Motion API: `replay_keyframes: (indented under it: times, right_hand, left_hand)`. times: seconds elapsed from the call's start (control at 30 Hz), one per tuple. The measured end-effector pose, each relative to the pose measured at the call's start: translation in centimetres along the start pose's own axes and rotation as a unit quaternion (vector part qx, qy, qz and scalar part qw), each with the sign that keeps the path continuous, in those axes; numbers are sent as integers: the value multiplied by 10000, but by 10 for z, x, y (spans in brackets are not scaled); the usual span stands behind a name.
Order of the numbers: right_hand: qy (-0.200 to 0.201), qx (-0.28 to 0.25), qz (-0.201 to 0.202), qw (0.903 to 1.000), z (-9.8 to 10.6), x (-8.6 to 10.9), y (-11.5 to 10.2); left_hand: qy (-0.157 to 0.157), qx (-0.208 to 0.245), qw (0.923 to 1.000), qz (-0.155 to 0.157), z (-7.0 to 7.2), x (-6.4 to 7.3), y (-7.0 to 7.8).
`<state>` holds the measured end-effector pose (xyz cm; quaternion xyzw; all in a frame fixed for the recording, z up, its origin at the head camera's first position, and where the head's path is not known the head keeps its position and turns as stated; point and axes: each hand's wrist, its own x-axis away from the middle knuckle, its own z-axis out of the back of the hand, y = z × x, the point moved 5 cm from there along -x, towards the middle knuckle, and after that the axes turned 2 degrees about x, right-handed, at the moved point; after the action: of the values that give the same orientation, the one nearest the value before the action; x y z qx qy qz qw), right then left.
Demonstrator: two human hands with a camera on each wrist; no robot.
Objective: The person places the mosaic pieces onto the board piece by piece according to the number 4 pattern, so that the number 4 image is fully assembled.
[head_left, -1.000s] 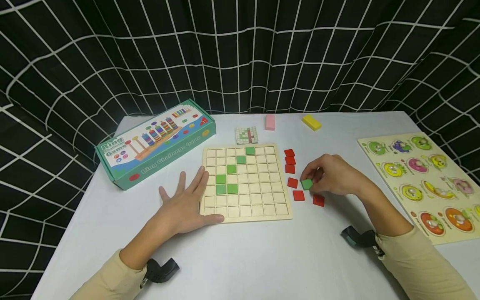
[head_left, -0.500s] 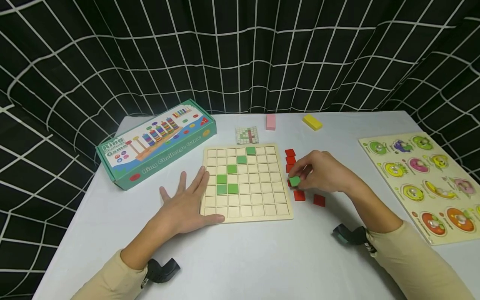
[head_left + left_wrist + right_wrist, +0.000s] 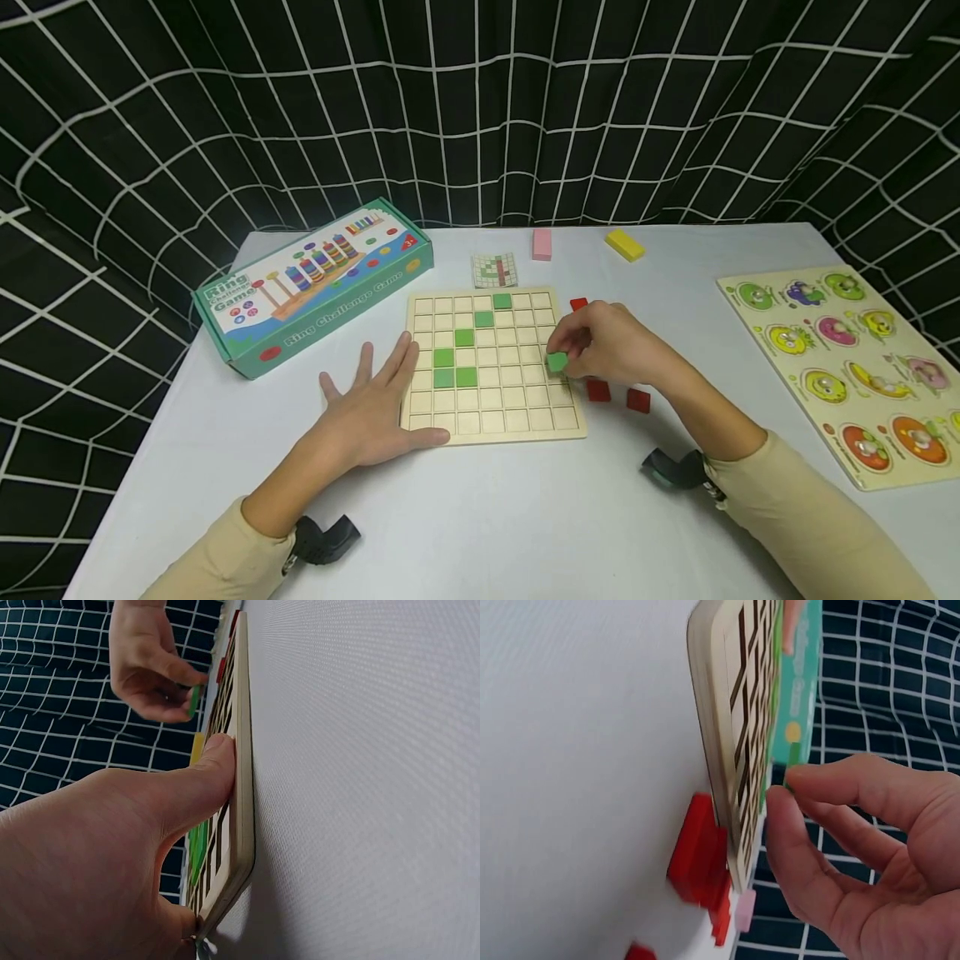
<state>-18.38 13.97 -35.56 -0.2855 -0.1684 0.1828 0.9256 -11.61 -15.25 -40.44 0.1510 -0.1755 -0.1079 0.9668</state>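
Note:
A wooden grid board lies flat on the white table, with several green tiles set in its squares, most in a diagonal line. My left hand rests at the board's left edge with its fingers spread straight, the thumb over the near corner. Between thumb and fingers my right hand pinches a green tile, held above the board's right edge; the right wrist view shows that tile clear of the surface. Red tiles lie right of the board, some hidden behind the right hand.
Behind the board lies a small pattern card. A pink block and a yellow block are at the back. A green game box stands at the left, a fruit puzzle board at the right.
My right hand has carried the green tile leftward, from among the red tiles to over the board's right edge. The left hand has stayed in place.

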Motion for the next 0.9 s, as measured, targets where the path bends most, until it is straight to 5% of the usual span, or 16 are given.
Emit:
replay_keyframes:
  times: [0.9]
  right_hand:
    - [-135, -524, 47, 9985, -33, -32, -40]
  left_hand:
    - [-7, -96, 10000, 17, 0, -1, -1]
